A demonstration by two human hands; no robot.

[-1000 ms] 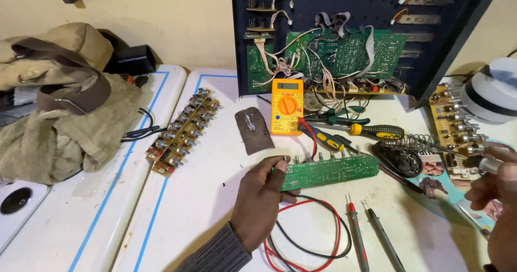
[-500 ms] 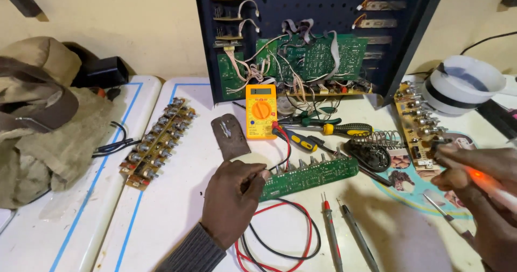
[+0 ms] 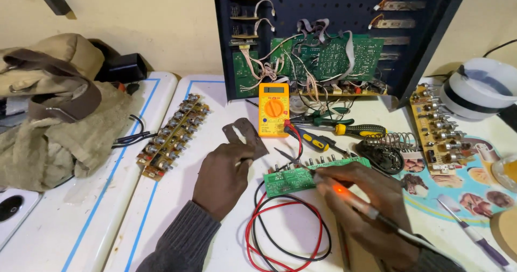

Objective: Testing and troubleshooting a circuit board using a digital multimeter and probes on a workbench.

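Note:
A small green circuit board (image 3: 293, 179) lies on the white table in front of me. My right hand (image 3: 371, 207) grips a soldering iron (image 3: 344, 192) with a glowing orange light. Its thin tip reaches up-left over the board's top edge. My left hand (image 3: 223, 178) rests on the table by the board's left end, fingers curled. Whether it pinches anything is unclear. A dark metal plate (image 3: 245, 133) lies just beyond its fingertips. Red and black leads (image 3: 284, 234) loop on the table between my forearms.
A yellow multimeter (image 3: 273, 109), screwdrivers (image 3: 355, 129) and a coil iron stand (image 3: 383, 152) lie behind the board. A blue perforated chassis (image 3: 334, 13) with wired green boards stands at the back. Knob-lined boards lie left (image 3: 173, 137) and right (image 3: 437, 129). Cloth bag (image 3: 54, 116) left, white container (image 3: 479, 91) right.
My right hand has come in from the right edge with the lit iron and now holds its tip over the green board. My left hand stays by the board's left end.

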